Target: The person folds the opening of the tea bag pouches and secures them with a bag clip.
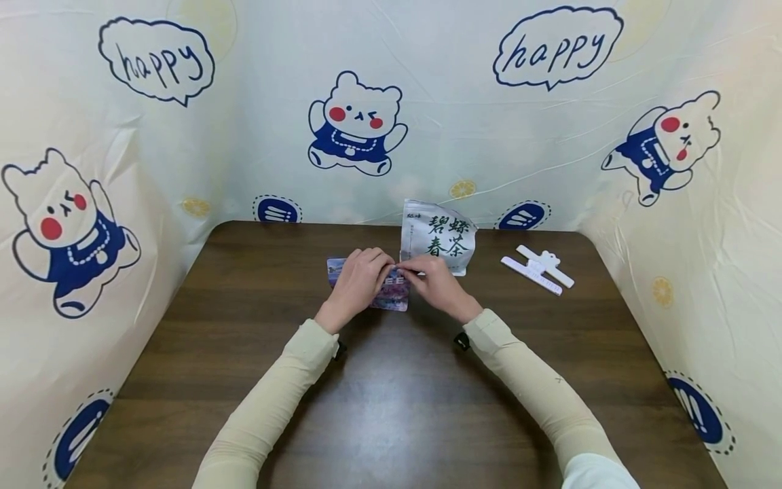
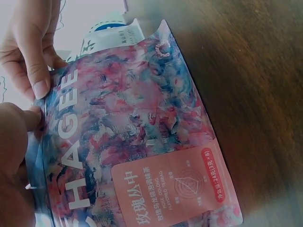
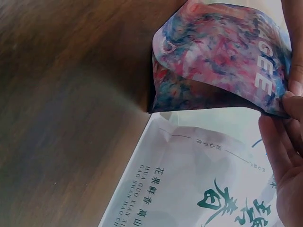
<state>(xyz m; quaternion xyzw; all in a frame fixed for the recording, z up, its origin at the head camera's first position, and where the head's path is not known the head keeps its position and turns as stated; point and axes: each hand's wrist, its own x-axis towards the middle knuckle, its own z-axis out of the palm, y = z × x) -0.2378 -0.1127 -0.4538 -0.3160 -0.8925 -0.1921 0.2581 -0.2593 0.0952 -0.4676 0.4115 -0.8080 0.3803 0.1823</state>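
Near the far edge of a dark brown, wood-grained counter (image 1: 391,414), a pink-and-blue, paint-patterned flexible pouch lettered CHAGEE (image 1: 389,299) sits upright between two hands, just in front and to the left of a white pouch with green characters (image 1: 455,238). The left hand (image 1: 362,275) pinches its top edge between thumb and fingers; the right hand (image 1: 441,282) pinches the same edge close beside it, toward the right corner. It should handle as light and pliable, its smooth film a little slippery and easily creased, though hardly fragile; the flat top strip looks the best hold, one pinch per side. Counted: one patterned pouch, one white pouch, and, apart at the right, white plastic clip pieces (image 1: 531,274) with two long bars; whether one clip or two, I cannot tell.
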